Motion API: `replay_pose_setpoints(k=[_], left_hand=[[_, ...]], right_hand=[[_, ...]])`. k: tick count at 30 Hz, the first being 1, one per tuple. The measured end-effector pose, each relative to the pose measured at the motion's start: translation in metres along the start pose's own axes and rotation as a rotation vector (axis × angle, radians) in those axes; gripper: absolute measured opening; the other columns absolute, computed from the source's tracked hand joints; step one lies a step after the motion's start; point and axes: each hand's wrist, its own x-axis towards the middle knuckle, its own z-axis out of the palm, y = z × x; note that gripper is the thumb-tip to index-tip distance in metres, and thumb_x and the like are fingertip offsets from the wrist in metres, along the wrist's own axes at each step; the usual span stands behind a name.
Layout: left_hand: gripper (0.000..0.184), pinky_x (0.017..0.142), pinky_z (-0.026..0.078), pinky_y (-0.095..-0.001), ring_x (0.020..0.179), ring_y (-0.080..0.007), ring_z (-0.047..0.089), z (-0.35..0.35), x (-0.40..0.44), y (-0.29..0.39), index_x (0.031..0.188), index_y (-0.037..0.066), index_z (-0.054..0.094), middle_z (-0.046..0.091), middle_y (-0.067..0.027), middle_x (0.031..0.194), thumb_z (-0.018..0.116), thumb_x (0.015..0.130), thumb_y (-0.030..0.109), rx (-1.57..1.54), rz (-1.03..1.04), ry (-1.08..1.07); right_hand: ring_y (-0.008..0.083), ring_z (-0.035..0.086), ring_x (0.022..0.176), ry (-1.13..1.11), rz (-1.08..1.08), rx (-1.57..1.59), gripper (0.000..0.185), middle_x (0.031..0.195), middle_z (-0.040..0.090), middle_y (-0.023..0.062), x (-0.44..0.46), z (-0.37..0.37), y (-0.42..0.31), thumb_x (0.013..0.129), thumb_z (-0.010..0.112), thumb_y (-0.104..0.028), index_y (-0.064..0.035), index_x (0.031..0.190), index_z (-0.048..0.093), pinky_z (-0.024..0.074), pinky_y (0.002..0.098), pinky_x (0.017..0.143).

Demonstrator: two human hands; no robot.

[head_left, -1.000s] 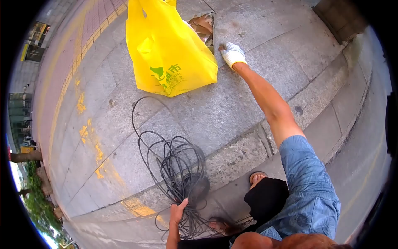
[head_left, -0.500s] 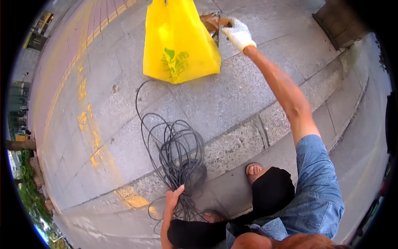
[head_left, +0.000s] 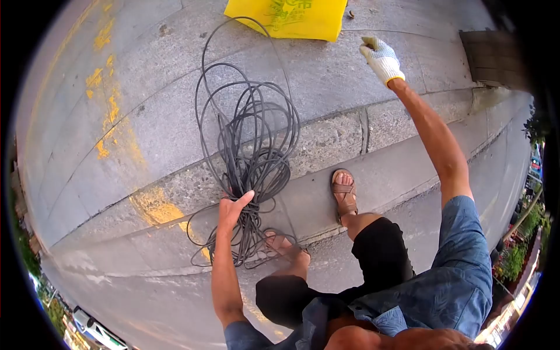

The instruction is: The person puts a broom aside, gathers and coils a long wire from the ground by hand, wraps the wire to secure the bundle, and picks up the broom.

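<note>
A tangled coil of thin dark cable (head_left: 251, 146) hangs in loops from my left hand (head_left: 234, 209), which is bare and wrapped round the bundle with the thumb on top. My right hand (head_left: 380, 57) wears a white knitted glove and is held out over the pavement, to the right of a yellow bag (head_left: 309, 17). Its fingers are curled; whether anything is between them is too small to tell. The bag shows only its lower part, with green print, at the top edge. One cable loop reaches up to the bag's lower edge.
My sandalled feet (head_left: 345, 195) are at the kerb (head_left: 332, 137), one behind the cable. A dark box-like block (head_left: 496, 58) stands at the upper right. Yellow paint marks (head_left: 154, 207) lie on the paving. A small brown bit (head_left: 351, 14) lies beside the bag.
The view has shifted, and the bag has moved up, mostly out of frame. My right hand, earlier beside the bag's brown contents, is now apart from it. My left hand still grips the cable.
</note>
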Motion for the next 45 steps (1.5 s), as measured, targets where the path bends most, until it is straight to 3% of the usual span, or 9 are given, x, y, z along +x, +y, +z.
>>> replay_pose_setpoints(k=[5, 13, 17, 21, 28, 36, 38, 39, 45], left_hand=[[0.047, 0.090, 0.054, -0.0346, 0.097, -0.0163, 0.067, -0.012, -0.068, 0.009, 0.125, -0.007, 0.072, 0.076, -0.0074, 0.114, 0.089, 0.090, 0.021, -0.021, -0.129, -0.069], [0.091, 0.110, 0.048, -0.0374, 0.123, -0.0251, 0.063, -0.044, -0.226, -0.008, 0.152, -0.009, 0.048, 0.064, -0.0179, 0.143, 0.096, 0.079, 0.016, 0.004, 0.026, 0.157], [0.076, 0.104, 0.049, -0.0400, 0.112, -0.0264, 0.064, -0.050, -0.346, 0.115, 0.137, -0.011, 0.061, 0.070, -0.0179, 0.128, 0.086, 0.087, 0.040, 0.341, -0.279, 0.069], [0.075, 0.105, 0.049, -0.0399, 0.114, -0.0261, 0.064, -0.021, -0.392, 0.190, 0.139, -0.010, 0.059, 0.069, -0.0178, 0.130, 0.086, 0.086, 0.036, 0.362, -0.096, -0.016], [0.074, 0.106, 0.049, -0.0396, 0.116, -0.0256, 0.064, 0.047, -0.432, 0.328, 0.142, -0.009, 0.057, 0.068, -0.0176, 0.132, 0.087, 0.086, 0.029, 0.390, 0.188, -0.143], [0.074, 0.107, 0.050, -0.0393, 0.118, -0.0251, 0.065, 0.085, -0.490, 0.424, 0.146, -0.007, 0.055, 0.068, -0.0174, 0.135, 0.087, 0.086, 0.022, 0.366, 0.391, -0.236], [0.074, 0.107, 0.050, -0.0392, 0.118, -0.0250, 0.065, 0.093, -0.501, 0.437, 0.147, -0.007, 0.054, 0.067, -0.0173, 0.136, 0.088, 0.086, 0.020, 0.359, 0.421, -0.243], [0.074, 0.108, 0.050, -0.0392, 0.119, -0.0249, 0.065, 0.096, -0.506, 0.443, 0.147, -0.007, 0.054, 0.067, -0.0173, 0.137, 0.088, 0.086, 0.019, 0.353, 0.435, -0.244], [0.076, 0.108, 0.050, -0.0390, 0.120, -0.0245, 0.065, 0.121, -0.520, 0.467, 0.150, -0.006, 0.052, 0.067, -0.0171, 0.139, 0.088, 0.085, 0.013, 0.326, 0.493, -0.231]], right_hand=[[0.0422, 0.072, 0.116, -0.333, 0.124, -0.235, 0.037, 0.124, 0.075, 0.0239, -0.156, -0.049, -0.022, 0.096, 0.067, -0.028, -0.0079, 0.125, 0.076, 0.0569, 0.0498, 0.102], [0.0374, 0.075, 0.117, -1.188, 0.364, -0.348, 0.040, 0.121, 0.077, 0.0209, -0.426, -0.206, 0.029, 0.093, 0.063, -0.032, -0.0067, 0.118, 0.080, 0.0581, 0.0490, 0.094], [0.0355, 0.077, 0.110, -1.200, 0.508, -0.409, 0.030, 0.117, 0.080, 0.0155, -0.530, -0.323, 0.041, 0.092, 0.070, -0.026, -0.0056, 0.111, 0.082, 0.0618, 0.0468, 0.090], [0.0250, 0.078, 0.073, -0.941, 1.063, -0.027, 0.032, 0.088, 0.080, 0.0120, -0.582, -0.431, 0.005, 0.096, 0.064, -0.027, -0.0009, 0.103, 0.080, 0.0629, 0.0429, 0.067], [0.0237, 0.078, 0.071, -0.426, 1.285, 0.588, 0.023, 0.091, 0.080, 0.0118, -0.622, -0.505, -0.069, 0.096, 0.065, -0.021, -0.0031, 0.103, 0.078, 0.0650, 0.0398, 0.061], [0.0225, 0.076, 0.072, -0.494, 1.294, 0.640, 0.027, 0.089, 0.079, 0.0098, -0.737, -0.521, -0.166, 0.096, 0.067, -0.027, -0.0022, 0.101, 0.078, 0.0654, 0.0399, 0.063], [0.0264, 0.079, 0.079, -0.750, 1.069, 0.344, 0.029, 0.094, 0.081, 0.0124, -0.775, -0.487, -0.150, 0.098, 0.067, -0.028, -0.0040, 0.106, 0.082, 0.0651, 0.0452, 0.072], [0.0357, 0.079, 0.093, -0.862, 0.541, -0.129, 0.031, 0.106, 0.082, 0.0168, -0.787, -0.485, -0.155, 0.097, 0.066, -0.029, -0.0070, 0.112, 0.082, 0.0625, 0.0501, 0.086], [0.0402, 0.077, 0.103, -0.797, 0.389, -0.064, 0.033, 0.113, 0.080, 0.0171, -0.791, -0.439, -0.085, 0.096, 0.066, -0.032, -0.0099, 0.115, 0.082, 0.0601, 0.0518, 0.091]])
